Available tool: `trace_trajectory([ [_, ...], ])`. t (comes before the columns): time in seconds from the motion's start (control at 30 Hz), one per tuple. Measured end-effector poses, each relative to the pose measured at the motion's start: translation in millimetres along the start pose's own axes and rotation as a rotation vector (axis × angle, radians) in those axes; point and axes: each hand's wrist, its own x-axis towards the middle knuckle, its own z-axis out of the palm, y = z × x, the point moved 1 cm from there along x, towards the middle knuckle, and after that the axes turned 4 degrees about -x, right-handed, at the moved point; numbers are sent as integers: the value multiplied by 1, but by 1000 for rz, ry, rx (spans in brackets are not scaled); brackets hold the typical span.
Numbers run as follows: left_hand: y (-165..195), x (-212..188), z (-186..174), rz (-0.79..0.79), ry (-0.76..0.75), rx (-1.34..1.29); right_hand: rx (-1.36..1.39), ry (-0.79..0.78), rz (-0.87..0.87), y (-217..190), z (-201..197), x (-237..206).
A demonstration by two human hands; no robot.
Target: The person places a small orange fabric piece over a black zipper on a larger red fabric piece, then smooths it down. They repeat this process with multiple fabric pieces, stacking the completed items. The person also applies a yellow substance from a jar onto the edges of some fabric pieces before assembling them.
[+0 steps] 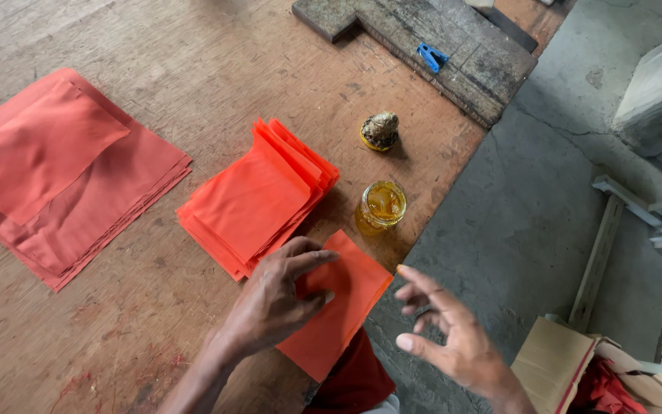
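Note:
My left hand (277,295) presses flat on a single orange paper sheet (346,307) that lies at the near edge of the wooden board (193,92), partly overhanging it. My right hand (446,330) hovers to the right of the sheet, off the board, fingers spread and holding nothing. Just beyond the left hand lies a fanned stack of orange sheets (250,199). An open glass jar of amber liquid (381,207) stands right of that stack, with its crusted lid (380,131) further back.
A larger pile of dull red sheets (63,172) lies at the left. A dark wooden plank (438,46) with a blue clip (431,56) sits at the back. Right of the board is concrete floor (530,215), with a cardboard box (557,364) and white wooden frames (630,215).

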Motion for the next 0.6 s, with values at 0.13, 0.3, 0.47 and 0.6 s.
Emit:
trace_trajectory([
  [0.13,1,-1,-2,-8,-12,-19,83,-75,98,33,16,-7],
  [0.3,-1,-1,-2,-10,-11,-33,78,-81,55,37,18,-7],
  [0.47,-4,-2,0,-13,-3,-30,-51,-79,65,24,24,-9],
  [0.6,-6,-3,1,6,11,-49,-177,-131,42,13,37,-20],
])
